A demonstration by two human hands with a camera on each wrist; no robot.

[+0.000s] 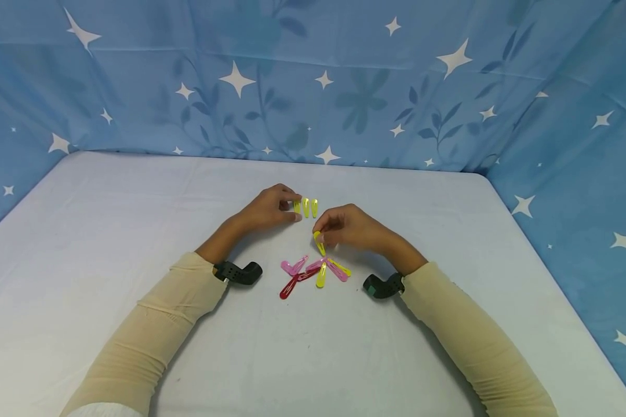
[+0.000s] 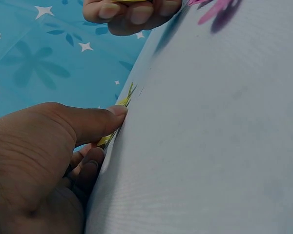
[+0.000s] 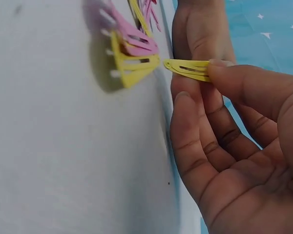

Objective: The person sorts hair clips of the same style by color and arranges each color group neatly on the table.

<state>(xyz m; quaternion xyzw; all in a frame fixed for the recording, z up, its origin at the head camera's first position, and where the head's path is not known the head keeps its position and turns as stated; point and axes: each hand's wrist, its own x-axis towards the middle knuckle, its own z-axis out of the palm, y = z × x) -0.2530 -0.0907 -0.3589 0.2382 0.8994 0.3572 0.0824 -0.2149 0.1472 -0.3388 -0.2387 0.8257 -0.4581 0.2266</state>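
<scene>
Between thumb and fingers, my right hand pinches a yellow snap hair clip, its free end pointing at the small pile. That pile mixes pink hair clips, yellow hair clips and dark red hair clips, some overlapping. Farther back, my left hand has its thumb and fingertips at the two ends of a yellow hair clip, which is partly covered. Two more yellow hair clips lie side by side just right of it, making a short row.
White cloth covers the table. A blue curtain with stars and leaves hangs behind the table and along its sides. Each wrist wears a black camera close above the cloth.
</scene>
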